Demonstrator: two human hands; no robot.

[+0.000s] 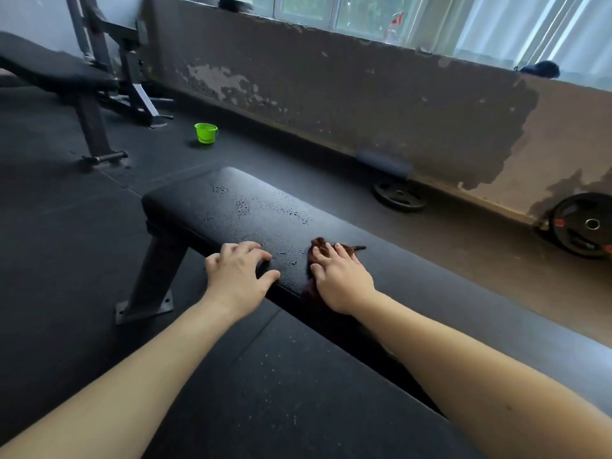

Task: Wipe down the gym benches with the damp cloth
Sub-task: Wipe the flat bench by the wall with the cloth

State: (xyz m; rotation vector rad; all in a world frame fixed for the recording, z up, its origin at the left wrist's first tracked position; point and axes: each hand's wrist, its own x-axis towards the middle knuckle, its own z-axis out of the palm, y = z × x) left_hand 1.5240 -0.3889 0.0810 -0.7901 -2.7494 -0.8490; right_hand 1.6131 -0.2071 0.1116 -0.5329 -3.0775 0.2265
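We are partway through the flat bench (231, 207), and the work on it looks far from finished. Our right hand (342, 279) lies flat, fingers spread, pressing the dark damp cloth (319, 243) onto the pad near its near edge; the cloth shows past the fingertips toward 12 o'clock and hangs over the edge below the palm. Our left hand (240, 271) rests just beside it at 9 o'clock, fingers loosely curled on the pad edge, holding nothing and seemingly bracing us. From the cloth toward 11 o'clock the pad is beaded with water droplets (265, 207), so we judge that end is wetted but not yet wiped dry or even; the stretch running off toward 4 o'clock looks matte, and we cannot tell whether it has been wiped. A second bench (56, 71) stands at 10 o'clock, well apart, apparently still to be done, with a green bucket (206, 133) on the floor between the two benches.
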